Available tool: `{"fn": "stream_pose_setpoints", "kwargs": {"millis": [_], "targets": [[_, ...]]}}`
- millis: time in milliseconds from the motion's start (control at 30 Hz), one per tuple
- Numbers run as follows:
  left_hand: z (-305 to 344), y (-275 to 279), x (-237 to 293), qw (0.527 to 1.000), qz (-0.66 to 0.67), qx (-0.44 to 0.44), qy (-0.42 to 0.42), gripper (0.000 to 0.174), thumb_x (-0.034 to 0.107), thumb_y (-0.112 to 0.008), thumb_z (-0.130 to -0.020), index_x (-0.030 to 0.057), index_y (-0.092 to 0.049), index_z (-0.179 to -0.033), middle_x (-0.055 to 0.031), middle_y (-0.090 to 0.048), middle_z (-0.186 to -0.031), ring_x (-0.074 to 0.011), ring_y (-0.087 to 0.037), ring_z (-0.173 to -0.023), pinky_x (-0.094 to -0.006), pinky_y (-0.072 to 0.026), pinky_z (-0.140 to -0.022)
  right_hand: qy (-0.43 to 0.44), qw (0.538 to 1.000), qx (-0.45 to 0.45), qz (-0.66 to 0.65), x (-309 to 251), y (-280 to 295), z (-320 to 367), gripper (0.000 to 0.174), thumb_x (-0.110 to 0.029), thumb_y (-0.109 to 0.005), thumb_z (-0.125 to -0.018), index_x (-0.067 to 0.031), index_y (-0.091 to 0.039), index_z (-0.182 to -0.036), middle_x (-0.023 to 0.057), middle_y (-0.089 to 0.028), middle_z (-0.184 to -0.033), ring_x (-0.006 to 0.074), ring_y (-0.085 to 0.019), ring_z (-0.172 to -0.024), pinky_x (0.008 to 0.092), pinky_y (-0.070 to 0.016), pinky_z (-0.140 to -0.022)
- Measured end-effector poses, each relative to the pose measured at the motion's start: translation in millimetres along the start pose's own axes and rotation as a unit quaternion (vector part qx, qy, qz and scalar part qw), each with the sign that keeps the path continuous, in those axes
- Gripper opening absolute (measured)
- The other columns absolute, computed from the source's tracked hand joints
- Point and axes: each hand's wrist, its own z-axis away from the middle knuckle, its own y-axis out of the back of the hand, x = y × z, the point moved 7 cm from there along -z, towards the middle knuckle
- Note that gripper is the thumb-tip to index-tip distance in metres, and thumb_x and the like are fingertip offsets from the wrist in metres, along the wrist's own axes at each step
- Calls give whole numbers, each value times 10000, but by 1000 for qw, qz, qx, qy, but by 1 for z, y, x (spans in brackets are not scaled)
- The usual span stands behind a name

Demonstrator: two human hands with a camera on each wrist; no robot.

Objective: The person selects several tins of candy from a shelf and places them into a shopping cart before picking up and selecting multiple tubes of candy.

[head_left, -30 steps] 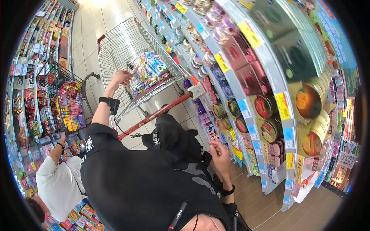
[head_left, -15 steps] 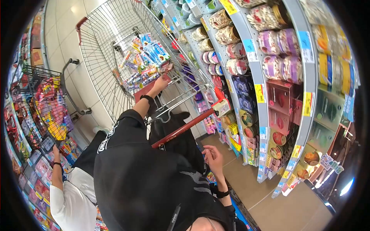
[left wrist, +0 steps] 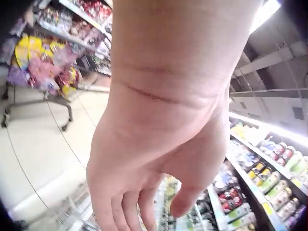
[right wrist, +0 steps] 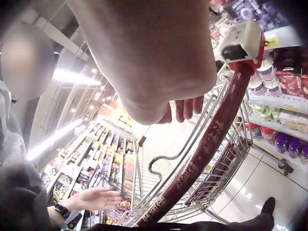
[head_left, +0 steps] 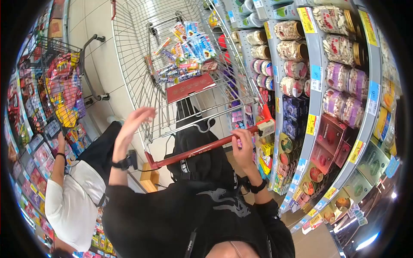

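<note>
My left hand [head_left: 132,127] hovers by the near left side of the shopping cart [head_left: 166,118], fingers loosely extended and holding nothing. In the left wrist view its fingers [left wrist: 126,211] point down toward the cart's wire. My right hand [head_left: 244,150] is at the right end of the red cart handle [head_left: 200,149], fingertips overlapping the bar; the right wrist view shows loosely bent fingers [right wrist: 187,109] beside the bar, not wrapped round it. Colourful candy packets [head_left: 201,46] lie heaped in the cart, beyond a dark red panel [head_left: 190,88] with lettering.
Shelves of jars [head_left: 289,50], tins and boxes [head_left: 325,136] line the right side close to the cart. A person in a white top [head_left: 75,202] stands at left, near a dark wire basket cart [head_left: 64,88] with bagged snacks. Pale tiled floor [head_left: 90,21] lies between.
My left hand has drawn back out of the cart toward its near left corner, uncovering the red panel. My right hand has moved up from beside my body to the handle.
</note>
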Motion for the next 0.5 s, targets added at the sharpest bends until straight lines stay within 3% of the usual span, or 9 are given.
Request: {"fn": "stream_pose_setpoints", "kwargs": {"millis": [67,167,233,300,367,467,500], "targets": [[52,40,-21,999,-25,32,28,348,255,-542,-1014,-10,-639,-1218,-74,-697,-1077,-143,-635,-1028,-286,-492,-871,48,999,-10,6,4,-9,-12,176,-28,-602,-900,-24,-644,-1071,141,-616,-1061,334,-586,-1012,412,-463,-905],[109,84,-48,992,-59,87,68,310,235,-531,-1016,-1,-648,-1179,-59,-700,-1035,-137,-637,-995,-280,-495,-862,30,999,-18,-25,16,-24,-19,177,-25,-602,-896,-28,-643,-1068,139,-614,-1048,327,-592,-993,406,-466,-892],[124,111,-69,988,-65,111,86,291,224,-543,-1010,5,-647,-1170,-52,-702,-1004,-126,-638,-952,-265,-498,-836,8,998,-27,-54,29,-33,-21,177,-27,-600,-896,-26,-643,-1068,133,-617,-1026,311,-604,-968,395,-474,-877],[123,140,-75,960,-188,176,114,286,214,-575,-997,-1,-644,-1172,-59,-706,-995,-131,-649,-924,-264,-503,-826,30,999,-13,-27,30,-35,-20,179,-24,-605,-891,-22,-646,-1065,127,-623,-1004,294,-620,-928,390,-485,-857],[87,127,-21,935,-309,173,-11,306,193,-615,-975,-32,-631,-1182,-112,-714,-1037,-191,-672,-997,-313,-507,-900,35,999,-7,-19,28,-35,-20,180,-20,-607,-889,-20,-647,-1064,124,-626,-993,287,-624,-910,388,-490,-841],[0,61,59,949,-280,85,-119,371,236,-663,-946,-30,-627,-1202,-130,-706,-1064,-184,-659,-1036,-306,-498,-912,29,999,8,-24,26,-32,-24,182,-13,-611,-884,-16,-648,-1063,120,-629,-980,278,-630,-884,382,-498,-819],[-33,33,82,946,-303,36,-107,442,283,-715,-908,-28,-625,-1210,-132,-694,-1083,-186,-652,-1028,-307,-500,-888,14,999,12,-39,27,-31,-24,183,-9,-612,-882,-15,-647,-1062,118,-630,-977,275,-633,-877,379,-500,-813]]}}
